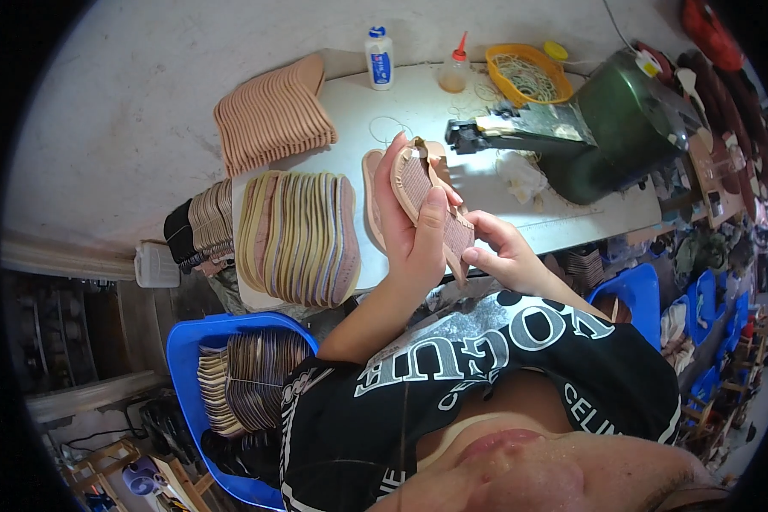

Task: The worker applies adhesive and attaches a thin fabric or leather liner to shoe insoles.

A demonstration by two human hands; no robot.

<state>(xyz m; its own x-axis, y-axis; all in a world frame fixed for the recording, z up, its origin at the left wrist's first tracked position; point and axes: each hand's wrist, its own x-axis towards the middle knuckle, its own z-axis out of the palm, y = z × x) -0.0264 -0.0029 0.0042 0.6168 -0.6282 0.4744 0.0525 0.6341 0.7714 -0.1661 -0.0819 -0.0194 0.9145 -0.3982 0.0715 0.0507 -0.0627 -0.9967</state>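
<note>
A beige shoe piece, insole-shaped with a ribbed pinkish-brown face and a pale gathered rim, is held up over the table's front part. My left hand wraps round its far and middle part, the thumb lying across the face. At its near end, my right hand pinches the edge between thumb and fingers. Behind my left hand, a loose pinkish insole lies on the white table. Part of the shoe piece is covered by my fingers.
Left are stacks of pink insoles and yellowish insoles. A dark green sewing machine reaches in from the right. Behind stand a white bottle, a red-tipped glue bottle and a yellow basket. A blue bin sits lower left.
</note>
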